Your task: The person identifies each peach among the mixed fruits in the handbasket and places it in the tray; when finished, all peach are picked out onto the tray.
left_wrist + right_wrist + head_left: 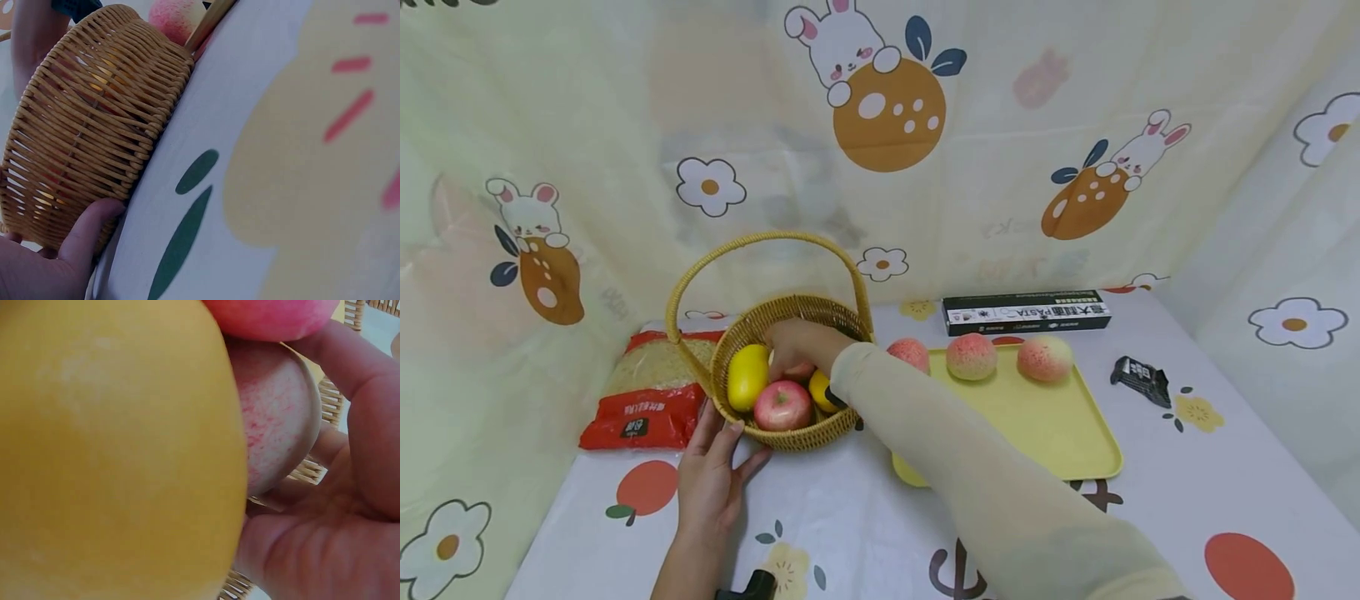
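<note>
A wicker basket (820, 433) with a tall arched handle holds several fruits. Among them are a yellow fruit (748, 379), likely a mango or lemon, a red apple (783, 406) and another yellow fruit (823, 390) partly under the right sleeve. My right hand (801, 346) reaches down inside the basket. Its fingers and thumb curl round a pale, pink-speckled peach (278, 419), largely hidden behind the yellow fruit in the right wrist view. Low on the basket's near left side, my left hand (718, 475) holds it, thumb (94, 231) against the woven wall.
Right of the basket lies a yellow tray (1022, 417), with peaches (972, 357) along its far edge. Behind it is a black pasta box (1026, 312). A small black packet (1141, 381) lies farther right. A red-and-clear bag of grain (651, 392) sits left of the basket.
</note>
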Available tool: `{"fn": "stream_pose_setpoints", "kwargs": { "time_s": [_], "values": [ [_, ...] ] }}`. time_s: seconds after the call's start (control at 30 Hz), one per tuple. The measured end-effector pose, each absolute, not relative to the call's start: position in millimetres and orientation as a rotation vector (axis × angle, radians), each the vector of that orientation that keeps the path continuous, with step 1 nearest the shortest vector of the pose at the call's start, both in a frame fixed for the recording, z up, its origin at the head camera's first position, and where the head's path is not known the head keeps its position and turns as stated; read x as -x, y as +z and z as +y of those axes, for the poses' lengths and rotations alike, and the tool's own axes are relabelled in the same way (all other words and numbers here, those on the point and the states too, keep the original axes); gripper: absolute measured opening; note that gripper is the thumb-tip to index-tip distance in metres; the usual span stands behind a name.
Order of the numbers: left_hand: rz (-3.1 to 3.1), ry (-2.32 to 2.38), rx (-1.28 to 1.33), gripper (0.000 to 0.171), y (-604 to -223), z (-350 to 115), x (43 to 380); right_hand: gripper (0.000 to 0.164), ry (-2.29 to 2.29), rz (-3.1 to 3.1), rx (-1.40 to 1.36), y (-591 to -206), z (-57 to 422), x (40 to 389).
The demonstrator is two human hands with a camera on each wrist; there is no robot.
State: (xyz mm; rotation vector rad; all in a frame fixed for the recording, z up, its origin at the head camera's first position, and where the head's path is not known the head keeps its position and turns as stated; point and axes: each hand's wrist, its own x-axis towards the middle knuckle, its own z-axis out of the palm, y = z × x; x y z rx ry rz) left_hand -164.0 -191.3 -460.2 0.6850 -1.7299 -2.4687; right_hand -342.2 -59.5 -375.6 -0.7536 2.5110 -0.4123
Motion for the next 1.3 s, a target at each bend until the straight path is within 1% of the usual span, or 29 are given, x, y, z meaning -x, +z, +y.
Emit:
{"fn": "stream_pose_setpoints", "kwargs": {
  "time_s": [0.1,0.17,0.27,0.33,0.4,0.5,0.57,0.63,0.7,0.83,1.1,1.2,1.3],
  "values": [
    [-1.725,-2.471,-0.686,0.060,-460,-191,163,0.046,-0.399,2.514,0.729,-377,-60,342],
    [-1.720,-2.473,-0.686,0.060,-460,-191,163,0.046,-0.412,2.507,0.703,-377,-59,342],
    [-1.720,-2.468,-0.692,0.060,-460,-191,163,0.051,-0.427,2.495,0.676,-375,-59,342],
    [-1.725,-2.463,-0.692,0.060,-460,-191,163,0.059,-0.440,2.496,0.667,-375,-58,341],
    [-1.728,-2.462,-0.694,0.060,-459,-191,163,0.063,-0.443,2.508,0.679,-375,-58,340],
    [-1.723,-2.467,-0.693,0.060,-459,-191,163,0.060,-0.447,2.528,0.717,-375,-57,338],
    [-1.720,-2.473,-0.691,0.059,-459,-191,163,0.054,-0.455,2.534,0.730,-374,-56,336],
    [-1.719,-2.476,-0.686,0.059,-459,-191,163,0.053,-0.465,2.535,0.726,-374,-56,336],
    [-1.720,-2.476,-0.683,0.059,-459,-191,164,0.056,-0.481,2.527,0.704,-374,-55,335],
    [-1.723,-2.476,-0.680,0.060,-458,-191,163,0.069,-0.497,2.503,0.652,-373,-56,335],
    [-1.731,-2.478,-0.689,0.060,-458,-191,164,0.080,-0.531,2.503,0.605,-375,-56,341],
    [-1.731,-2.477,-0.694,0.061,-458,-191,163,0.076,-0.577,2.489,0.609,-377,-57,344],
    [-1.727,-2.481,-0.694,0.061,-458,-191,164,0.064,-0.645,2.462,0.610,-378,-58,346]
  ]
}}
